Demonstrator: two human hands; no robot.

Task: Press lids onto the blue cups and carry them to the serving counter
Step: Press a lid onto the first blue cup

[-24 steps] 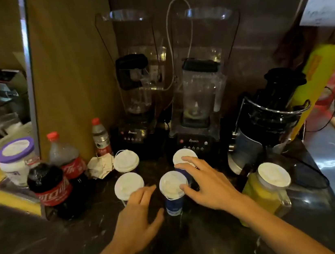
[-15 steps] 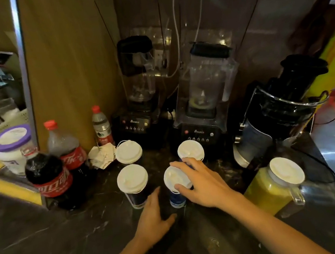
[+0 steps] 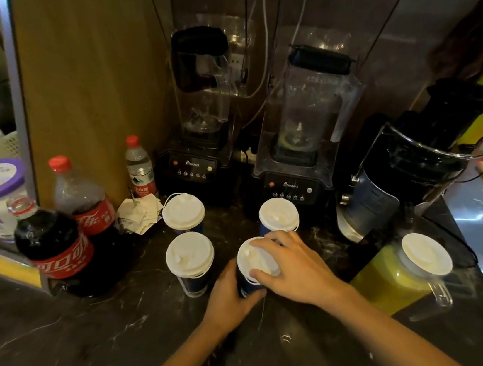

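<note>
Several blue cups with white lids stand on the dark marble counter (image 3: 86,341). The near-middle cup (image 3: 249,287) has my left hand (image 3: 229,301) wrapped around its blue wall. My right hand (image 3: 297,267) lies over its white lid (image 3: 255,261), fingers and thumb spread on the lid's rim. Left of it stands a second lidded cup (image 3: 190,260), behind that a third (image 3: 183,213), and a fourth (image 3: 278,216) sits just beyond my right fingers.
Two cola bottles (image 3: 57,237) and a small water bottle (image 3: 139,168) stand at the left by a wooden panel. Two blenders (image 3: 299,144) and a black juicer (image 3: 415,160) line the back. A yellow pitcher (image 3: 399,272) with a white lid stands at the right.
My left hand has moved in from the counter and closed around the near cup's side. My right hand has settled flatter over its lid. The camera has moved closer.
</note>
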